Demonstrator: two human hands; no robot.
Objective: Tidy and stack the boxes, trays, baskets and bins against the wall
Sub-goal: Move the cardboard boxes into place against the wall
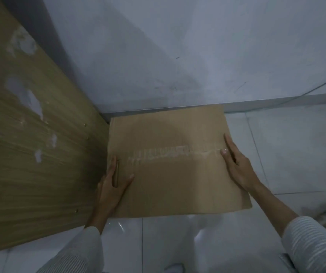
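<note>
The cardboard box fills the corner: its far edge lies against the base of the white wall, and its left side is just beside the wooden panel, leaving only a narrow slot there, which the left hand occupies. The right hand lies along the box's right edge. To the right of the box the tiled floor lies open, and more open floor lies in front of it. A thin cable runs along the wall at far right.
</note>
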